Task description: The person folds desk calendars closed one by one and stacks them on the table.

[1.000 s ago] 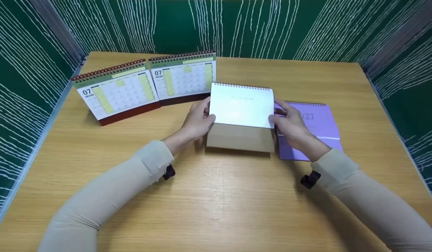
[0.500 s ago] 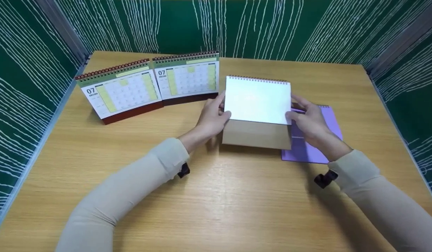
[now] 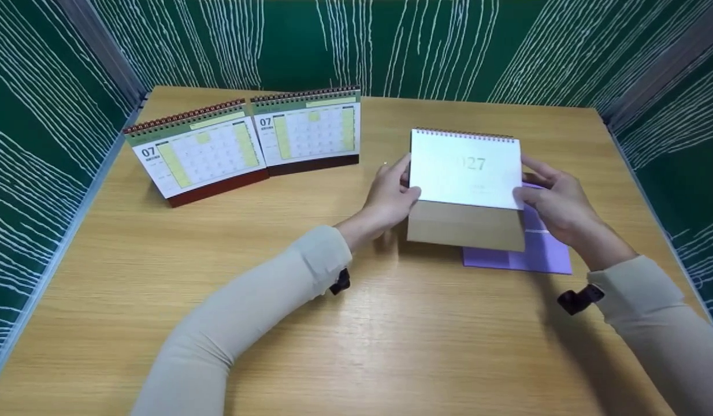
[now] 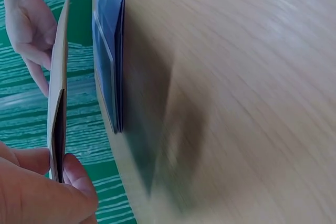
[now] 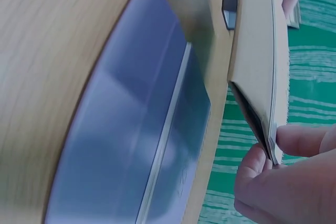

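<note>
a: where is the white calendar (image 3: 465, 173) now?

b: it is up off the table (image 3: 356, 323), held between the two hands. a second ago it was more in the middle. now it has slid over to the right, and it sits above the purple calendar (image 3: 541, 254) that lies flat.

a: so what does that tell us?

b: i think it is being carried, not put down yet. from the side views you can see air under it, so it does not touch the purple one.

a: what is the left hand (image 3: 388, 199) doing?

b: it pinches the left edge. in the left wrist view the thumb (image 4: 79, 182) and the fingers are curled tight on the brown card.

a: and the right hand (image 3: 559, 205)?

b: same thing on the right edge. the fingers (image 5: 257, 169) squeeze the card and the pages from both sides. some fingers reach round the back.

a: are the hands wide open?

b: no. both are closed on the calendar, just as wide as it is thick.

a: what else is there?

b: two standing calendars (image 3: 247, 141) at the back left, side by side, both showing 07. they did not move.
</note>
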`<state>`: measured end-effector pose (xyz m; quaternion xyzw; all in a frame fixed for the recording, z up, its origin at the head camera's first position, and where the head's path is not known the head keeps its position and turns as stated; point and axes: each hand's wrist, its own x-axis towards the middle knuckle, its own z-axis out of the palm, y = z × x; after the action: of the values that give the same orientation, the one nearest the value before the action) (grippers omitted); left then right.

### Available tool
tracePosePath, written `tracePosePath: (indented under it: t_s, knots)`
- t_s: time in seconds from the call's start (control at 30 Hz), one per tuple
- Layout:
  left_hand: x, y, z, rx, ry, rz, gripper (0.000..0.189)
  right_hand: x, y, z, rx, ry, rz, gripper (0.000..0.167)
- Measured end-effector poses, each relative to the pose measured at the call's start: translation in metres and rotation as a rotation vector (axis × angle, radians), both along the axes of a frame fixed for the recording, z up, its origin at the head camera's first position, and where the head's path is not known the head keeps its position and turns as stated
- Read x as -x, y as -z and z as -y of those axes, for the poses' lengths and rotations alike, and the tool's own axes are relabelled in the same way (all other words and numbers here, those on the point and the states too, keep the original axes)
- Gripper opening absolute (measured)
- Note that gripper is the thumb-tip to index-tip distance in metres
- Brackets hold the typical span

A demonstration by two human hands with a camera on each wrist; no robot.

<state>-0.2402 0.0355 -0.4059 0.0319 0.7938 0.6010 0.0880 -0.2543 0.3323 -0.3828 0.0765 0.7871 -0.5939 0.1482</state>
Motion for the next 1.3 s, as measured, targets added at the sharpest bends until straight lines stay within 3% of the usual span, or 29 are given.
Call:
tracePosePath:
  t_s: [0.23,0.47,0.83,1.07,1.3]
  knots:
    - [0.001,0.004,-0.023,-0.021,0.027,0.035,0.077,-0.001,-0.004,-0.029,-0.087,-0.024,0.059,0.078]
    - [0.002,0.011,-0.044,-0.045,0.051,0.073,0.077,-0.001,0.002,-0.054,-0.129,-0.043,0.063,0.076]
    - [-0.002,0.022,-0.074,-0.166,0.017,0.130,0.072,0.001,0.014,-0.077,-0.206,-0.038,0.071,0.077]
    - [-0.002,0.026,-0.086,-0.164,-0.025,0.141,0.065,0.003,0.018,-0.088,-0.225,-0.034,0.130,0.079]
    - [-0.003,0.031,-0.089,-0.148,-0.022,0.155,0.063,0.003,0.020,-0.093,-0.223,-0.046,0.171,0.079]
